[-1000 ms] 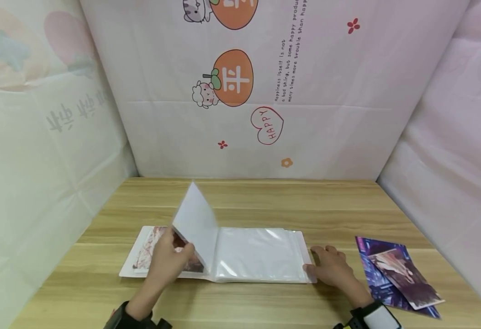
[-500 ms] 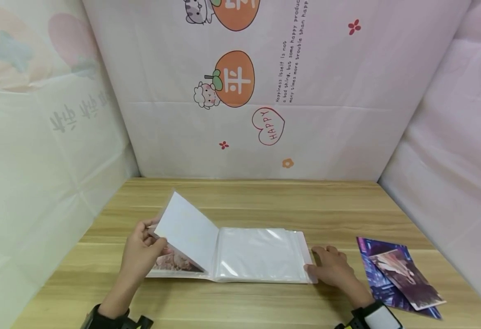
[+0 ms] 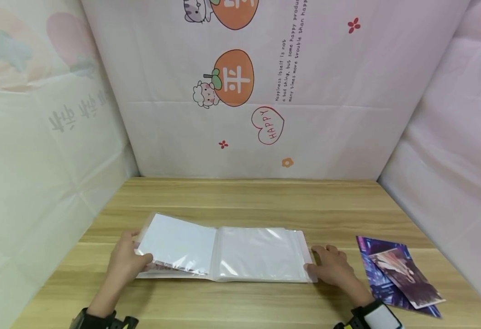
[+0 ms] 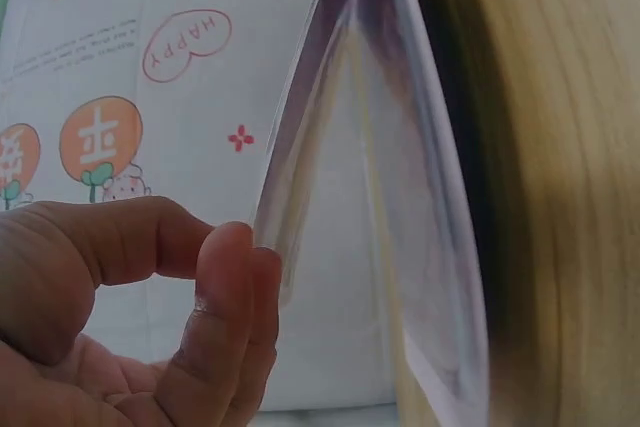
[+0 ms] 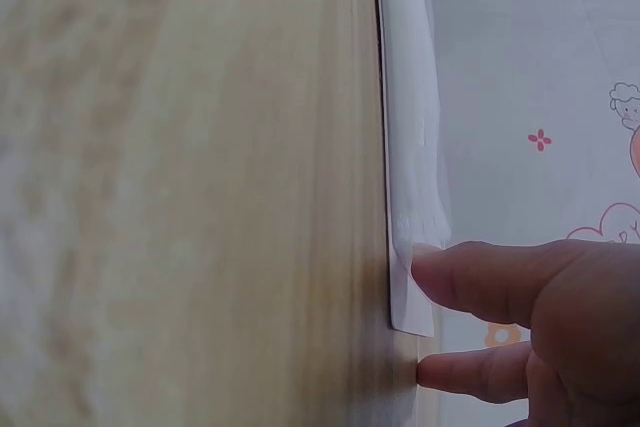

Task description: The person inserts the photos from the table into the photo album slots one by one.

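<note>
A photo album (image 3: 261, 256) with clear plastic pockets lies spread open on the table. Its left page (image 3: 178, 242), backed in white, slants up a little above the pages under it. My left hand (image 3: 125, 260) pinches that page at its outer edge; in the left wrist view the page (image 4: 300, 137) stands apart from the cover side below. At the album's right edge rests my right hand (image 3: 332, 267). In the right wrist view its thumb (image 5: 470, 277) touches the border of the cover, while another finger points at the table just past the corner.
On the right of the wooden table (image 3: 240, 306), a small picture (image 3: 409, 278) lies over a larger blue-purple print (image 3: 377, 278). Printed white cloth (image 3: 322, 137) stands behind, and pale cloth closes both sides.
My left hand has carried the album page leftward and down, from nearly upright to a low slant. The right hand stays at the album's right edge.
</note>
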`<move>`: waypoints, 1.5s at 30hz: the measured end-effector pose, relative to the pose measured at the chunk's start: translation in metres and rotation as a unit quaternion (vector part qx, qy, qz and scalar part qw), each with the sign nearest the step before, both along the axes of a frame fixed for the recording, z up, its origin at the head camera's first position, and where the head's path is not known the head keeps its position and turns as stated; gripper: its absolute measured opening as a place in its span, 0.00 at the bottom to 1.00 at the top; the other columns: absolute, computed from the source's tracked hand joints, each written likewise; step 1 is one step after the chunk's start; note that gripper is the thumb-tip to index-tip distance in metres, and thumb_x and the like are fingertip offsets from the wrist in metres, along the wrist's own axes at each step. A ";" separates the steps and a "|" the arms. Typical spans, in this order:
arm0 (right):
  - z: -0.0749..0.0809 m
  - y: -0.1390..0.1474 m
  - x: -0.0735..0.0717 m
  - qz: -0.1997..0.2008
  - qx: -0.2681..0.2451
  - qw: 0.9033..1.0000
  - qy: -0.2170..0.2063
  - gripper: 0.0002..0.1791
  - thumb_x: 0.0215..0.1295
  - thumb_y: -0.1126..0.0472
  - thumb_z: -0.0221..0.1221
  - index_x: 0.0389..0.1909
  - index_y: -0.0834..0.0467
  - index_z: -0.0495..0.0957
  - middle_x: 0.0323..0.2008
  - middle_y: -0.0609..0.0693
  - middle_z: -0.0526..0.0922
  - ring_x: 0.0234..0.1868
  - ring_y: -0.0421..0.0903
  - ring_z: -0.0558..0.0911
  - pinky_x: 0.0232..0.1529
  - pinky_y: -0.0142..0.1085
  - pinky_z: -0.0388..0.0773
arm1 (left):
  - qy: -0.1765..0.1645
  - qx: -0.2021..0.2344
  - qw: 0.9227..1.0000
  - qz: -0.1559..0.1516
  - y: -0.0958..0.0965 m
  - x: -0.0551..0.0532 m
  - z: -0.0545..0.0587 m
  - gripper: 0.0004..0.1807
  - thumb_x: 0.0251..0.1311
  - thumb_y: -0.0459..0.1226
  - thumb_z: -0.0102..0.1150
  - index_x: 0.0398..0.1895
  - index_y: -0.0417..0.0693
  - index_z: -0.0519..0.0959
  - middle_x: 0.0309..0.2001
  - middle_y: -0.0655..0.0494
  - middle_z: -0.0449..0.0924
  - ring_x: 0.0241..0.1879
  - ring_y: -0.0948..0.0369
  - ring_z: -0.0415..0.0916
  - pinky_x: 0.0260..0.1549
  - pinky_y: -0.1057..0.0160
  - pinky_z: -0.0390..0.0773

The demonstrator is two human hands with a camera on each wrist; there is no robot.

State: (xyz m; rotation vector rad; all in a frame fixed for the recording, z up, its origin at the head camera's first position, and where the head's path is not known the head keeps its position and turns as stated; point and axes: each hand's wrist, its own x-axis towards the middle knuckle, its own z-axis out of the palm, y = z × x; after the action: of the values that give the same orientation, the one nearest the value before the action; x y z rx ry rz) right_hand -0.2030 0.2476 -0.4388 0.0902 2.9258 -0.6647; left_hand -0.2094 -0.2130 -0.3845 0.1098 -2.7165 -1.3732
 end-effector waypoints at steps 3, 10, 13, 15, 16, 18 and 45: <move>0.000 0.000 0.000 -0.001 0.001 1.000 -0.001 0.35 0.56 0.47 0.61 0.59 0.65 0.68 0.58 0.78 0.57 0.55 0.78 0.57 0.41 0.71 0.62 | -0.005 -0.015 1.000 0.000 -0.003 -0.003 -0.006 0.42 0.37 0.21 0.56 0.61 0.22 0.53 0.47 0.20 0.64 0.16 0.58 0.75 0.15 0.62 0.78; 0.001 -0.003 0.000 0.001 0.003 1.000 0.004 0.35 0.55 0.48 0.61 0.58 0.66 0.69 0.58 0.79 0.56 0.55 0.78 0.57 0.41 0.71 0.62 | -0.044 -0.074 0.996 -0.002 -0.010 -0.012 -0.017 0.42 0.35 0.22 0.58 0.59 0.19 0.53 0.42 0.17 0.63 0.14 0.58 0.72 0.13 0.63 0.75; 0.000 -0.003 0.000 0.004 0.002 1.000 0.009 0.35 0.55 0.48 0.61 0.58 0.66 0.69 0.58 0.79 0.57 0.55 0.78 0.57 0.42 0.70 0.62 | -0.071 -0.103 0.992 -0.015 -0.013 -0.013 -0.021 0.41 0.37 0.23 0.59 0.59 0.20 0.53 0.41 0.15 0.56 0.12 0.58 0.72 0.12 0.64 0.73; -0.001 -0.002 -0.001 0.008 0.001 1.000 0.014 0.35 0.55 0.48 0.61 0.58 0.66 0.69 0.57 0.79 0.58 0.54 0.78 0.58 0.43 0.69 0.63 | -0.092 -0.116 0.989 -0.026 -0.014 -0.014 -0.023 0.40 0.38 0.22 0.58 0.59 0.21 0.53 0.40 0.17 0.52 0.12 0.58 0.72 0.11 0.66 0.73; -0.002 -0.002 -0.001 0.009 0.002 1.000 0.017 0.35 0.55 0.48 0.61 0.58 0.66 0.69 0.57 0.79 0.59 0.54 0.78 0.58 0.43 0.69 0.63 | -0.100 -0.119 0.987 -0.030 -0.014 -0.014 -0.024 0.40 0.38 0.22 0.58 0.59 0.21 0.54 0.40 0.18 0.51 0.12 0.58 0.72 0.11 0.66 0.72; -0.002 -0.002 -0.001 0.013 0.002 1.000 0.022 0.35 0.56 0.47 0.61 0.58 0.67 0.69 0.56 0.79 0.60 0.53 0.78 0.59 0.43 0.68 0.63 | -0.110 -0.125 0.985 -0.036 -0.014 -0.015 -0.027 0.38 0.38 0.22 0.58 0.58 0.23 0.57 0.39 0.20 0.50 0.12 0.58 0.73 0.11 0.67 0.72; 0.003 0.008 -0.006 0.029 -0.028 0.999 0.033 0.34 0.55 0.51 0.63 0.56 0.71 0.68 0.52 0.75 0.66 0.53 0.74 0.64 0.49 0.63 0.63 | -0.108 -0.273 0.953 -0.066 -0.010 -0.022 -0.033 0.25 0.41 0.32 0.63 0.46 0.29 0.74 0.39 0.29 0.67 0.36 0.39 0.66 0.31 0.45 0.71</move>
State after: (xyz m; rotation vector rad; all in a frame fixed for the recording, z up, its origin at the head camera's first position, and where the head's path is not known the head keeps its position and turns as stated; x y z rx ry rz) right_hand -0.2093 0.2556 -0.4362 -0.0227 2.9568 -0.7541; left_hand -0.2312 -0.2235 -0.4175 0.0352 -3.2259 -0.6092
